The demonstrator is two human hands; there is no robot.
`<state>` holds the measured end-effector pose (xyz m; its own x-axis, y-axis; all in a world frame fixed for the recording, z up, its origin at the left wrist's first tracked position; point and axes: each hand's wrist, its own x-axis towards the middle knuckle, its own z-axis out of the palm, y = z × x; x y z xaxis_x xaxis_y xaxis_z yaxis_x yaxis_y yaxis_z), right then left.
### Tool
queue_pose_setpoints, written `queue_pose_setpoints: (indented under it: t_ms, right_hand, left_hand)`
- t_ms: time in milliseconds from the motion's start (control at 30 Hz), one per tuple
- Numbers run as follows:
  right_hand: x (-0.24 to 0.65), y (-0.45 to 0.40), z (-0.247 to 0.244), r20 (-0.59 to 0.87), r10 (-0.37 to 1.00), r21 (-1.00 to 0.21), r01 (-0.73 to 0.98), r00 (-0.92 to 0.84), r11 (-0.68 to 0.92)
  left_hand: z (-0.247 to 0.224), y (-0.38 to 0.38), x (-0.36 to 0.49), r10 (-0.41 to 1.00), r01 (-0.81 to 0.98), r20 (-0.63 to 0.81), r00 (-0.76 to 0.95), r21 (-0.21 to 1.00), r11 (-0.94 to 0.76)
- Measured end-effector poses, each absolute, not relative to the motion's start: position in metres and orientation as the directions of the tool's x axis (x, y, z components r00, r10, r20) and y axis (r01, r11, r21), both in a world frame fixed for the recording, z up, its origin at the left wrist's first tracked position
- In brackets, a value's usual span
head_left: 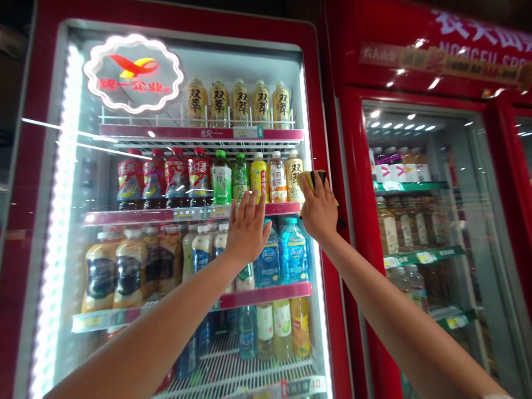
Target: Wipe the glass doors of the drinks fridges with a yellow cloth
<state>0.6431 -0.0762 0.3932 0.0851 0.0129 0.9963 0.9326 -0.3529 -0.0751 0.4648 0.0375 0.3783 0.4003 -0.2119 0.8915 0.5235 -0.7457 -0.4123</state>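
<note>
The right fingers (318,208) press a yellow-and-black cloth (310,180) against the fridge door (326,221); the left fingers (248,224) spread open, empty.

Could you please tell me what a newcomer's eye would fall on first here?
Probably the glowing, scalloped sign at the upper left of the red-framed cooler. Next come two hands raised before its door: the left hand with fingers spread, the right hand holding a yellow-and-black cloth at the right side.
</note>
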Motion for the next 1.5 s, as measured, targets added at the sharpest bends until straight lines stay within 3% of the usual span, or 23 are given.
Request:
queue_pose_setpoints:
  t_ms: [200,333,567,833,900,1067,1167,1400,1500]
  right_hand:
    - [0.647,-0.081,0.394,0.992,0.124,0.057,0.931,-0.013,-0.359]
    - [0.663,-0.09,0.406,0.997,0.077,0.029,0.935,-0.002,-0.354]
    - [0.67,-0.096,0.359,0.991,0.124,0.01,0.923,0.041,-0.385]
    - [0.675,-0.103,0.422,0.992,0.12,0.008,0.936,0.036,-0.352]
    - [0.674,-0.103,0.403,0.992,0.125,0.02,0.936,0.026,-0.351]
    - [0.666,-0.102,0.304,0.99,0.139,0.042,0.93,0.009,-0.365]
    - [0.667,-0.106,0.28,0.987,0.16,0.072,0.935,-0.016,-0.348]
    - [0.663,-0.096,0.347,0.996,0.08,-0.01,0.943,0.039,-0.332]
    - [0.656,-0.093,0.332,0.989,0.141,0.085,0.94,-0.04,-0.332]
  left_hand:
    - [0.375,0.032,0.484,-0.238,0.516,0.893,0.382,-0.42,-0.747]
    - [0.372,0.026,0.496,-0.239,0.504,0.895,0.376,-0.414,-0.758]
    - [0.359,0.024,0.495,-0.252,0.466,0.881,0.4,-0.433,-0.772]
    - [0.359,0.02,0.505,-0.224,0.474,0.893,0.391,-0.404,-0.782]
    - [0.355,0.019,0.506,-0.22,0.459,0.892,0.394,-0.398,-0.794]
    - [0.338,0.02,0.496,-0.205,0.427,0.883,0.422,-0.393,-0.814]
    - [0.331,0.024,0.484,-0.204,0.425,0.876,0.437,-0.401,-0.811]
    - [0.334,0.031,0.469,-0.182,0.467,0.887,0.424,-0.386,-0.796]
    - [0.331,0.033,0.465,-0.181,0.467,0.885,0.429,-0.389,-0.794]
